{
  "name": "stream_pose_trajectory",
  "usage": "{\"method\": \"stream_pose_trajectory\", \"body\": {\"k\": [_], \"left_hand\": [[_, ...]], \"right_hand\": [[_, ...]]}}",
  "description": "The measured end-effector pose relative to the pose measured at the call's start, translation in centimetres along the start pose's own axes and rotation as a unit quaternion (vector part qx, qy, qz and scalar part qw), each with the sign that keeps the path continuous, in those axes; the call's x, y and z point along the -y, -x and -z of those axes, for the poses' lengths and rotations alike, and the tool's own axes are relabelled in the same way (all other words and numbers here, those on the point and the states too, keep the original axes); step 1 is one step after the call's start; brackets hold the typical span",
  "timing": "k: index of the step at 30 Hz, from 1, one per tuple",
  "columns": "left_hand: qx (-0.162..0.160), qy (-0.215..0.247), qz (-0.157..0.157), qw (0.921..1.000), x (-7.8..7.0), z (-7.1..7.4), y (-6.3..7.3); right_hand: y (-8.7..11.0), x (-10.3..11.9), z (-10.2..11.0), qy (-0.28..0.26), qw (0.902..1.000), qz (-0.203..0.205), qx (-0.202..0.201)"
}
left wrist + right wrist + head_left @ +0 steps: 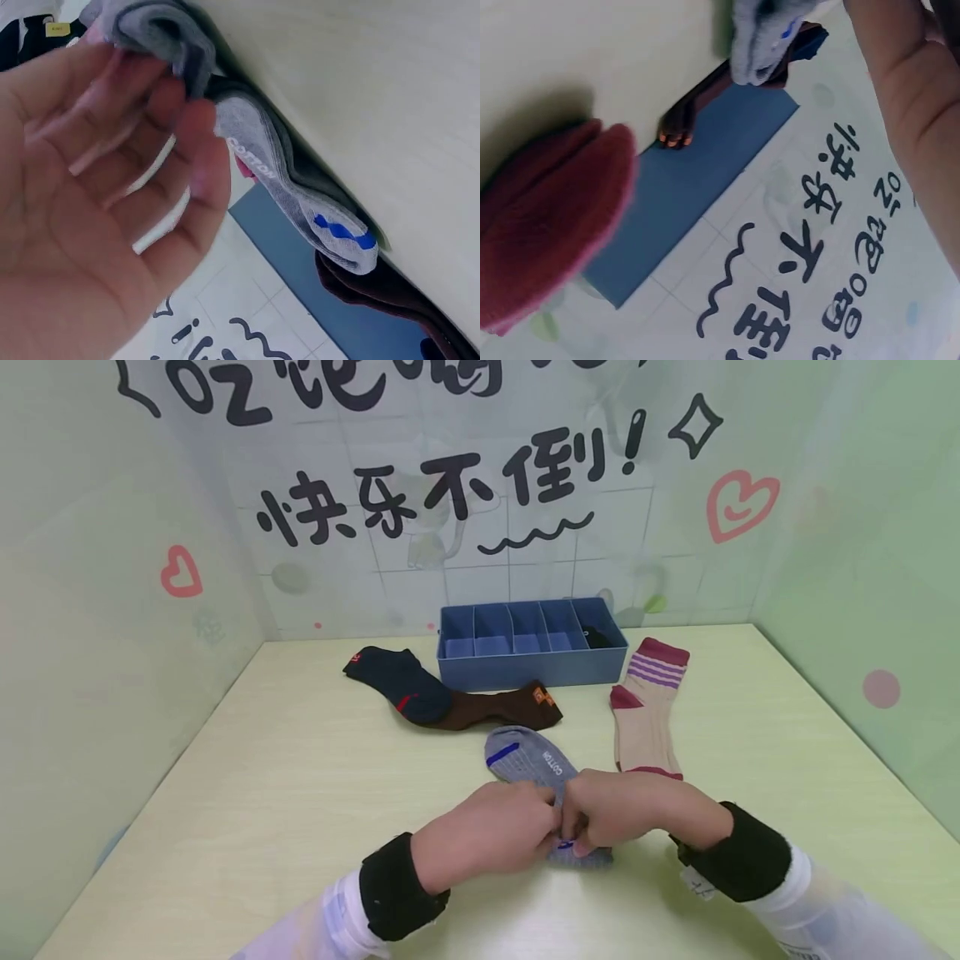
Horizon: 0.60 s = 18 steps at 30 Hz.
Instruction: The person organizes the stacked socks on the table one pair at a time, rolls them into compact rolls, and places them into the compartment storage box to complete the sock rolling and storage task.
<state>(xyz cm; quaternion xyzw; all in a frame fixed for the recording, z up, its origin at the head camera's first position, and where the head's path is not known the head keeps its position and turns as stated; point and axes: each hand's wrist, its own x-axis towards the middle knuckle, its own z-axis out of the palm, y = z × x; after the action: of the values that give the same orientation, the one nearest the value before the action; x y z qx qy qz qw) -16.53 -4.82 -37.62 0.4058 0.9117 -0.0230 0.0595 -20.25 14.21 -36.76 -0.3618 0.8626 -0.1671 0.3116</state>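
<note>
**Pale table (285, 793), lettered wall (480, 585): two hands on a grey sock (534, 760)**

From the head, we look down on the table, with green side walls to either side and the lettered wall at the back. The left hand (491, 827) has its fingers curled in on the grey sock, and the right hand (630, 806) pinches it between thumb and finger, close beside. The sock's toe, with a blue stripe and the word COTTON, lies beyond the grip and a little to its left; its other end shows just below the fingers. Beyond the grip, farther left, a navy sock (408, 681) partly overlaps a brown sock (487, 708). Straight beyond the grip stands a blue box (532, 670) of five compartments, something black (596, 637) in the rightmost. Beyond the grip to the right lies a beige sock (651, 706) with a dark red cuff, heel and toe.

From the left wrist, we see the palm, with bent fingertips against a rolled part of the grey sock; the striped toe reaches away from them, near the brown sock.

From the right wrist, we see the grey sock at the top, the beige sock's red end close at the left and the box behind. The hand is cut off at the edge, so from here alone we cannot tell its grip.
</note>
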Motion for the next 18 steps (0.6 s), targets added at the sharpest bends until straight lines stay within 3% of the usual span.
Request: {"method": "stream_pose_trajectory", "body": {"k": [3, 7, 10, 14, 18], "left_hand": [[0.004, -0.002, -0.009, 0.9999, 0.1, 0.0, 0.0], [-0.005, 0.013, -0.012, 0.9998, 0.2, -0.4, -0.1], [0.003, 0.069, 0.007, 0.9976, 0.4, -0.5, -0.2], [0.024, 0.146, 0.039, 0.9882, 0.6, -0.3, -0.2], [0.031, 0.165, 0.045, 0.9848, 0.8, -0.1, -0.2]], "right_hand": [[-0.3, -0.3, 0.1, -0.028, 0.9988, -0.038, -0.014], [-0.3, 0.2, -0.4, -0.009, 0.9970, -0.056, -0.053], [0.1, 0.9, -0.8, 0.053, 0.9942, -0.044, -0.083], [0.7, 2.1, -1.6, 0.137, 0.9857, -0.014, -0.098], [1.0, 3.0, -2.4, 0.195, 0.9755, -0.016, -0.101]]}}
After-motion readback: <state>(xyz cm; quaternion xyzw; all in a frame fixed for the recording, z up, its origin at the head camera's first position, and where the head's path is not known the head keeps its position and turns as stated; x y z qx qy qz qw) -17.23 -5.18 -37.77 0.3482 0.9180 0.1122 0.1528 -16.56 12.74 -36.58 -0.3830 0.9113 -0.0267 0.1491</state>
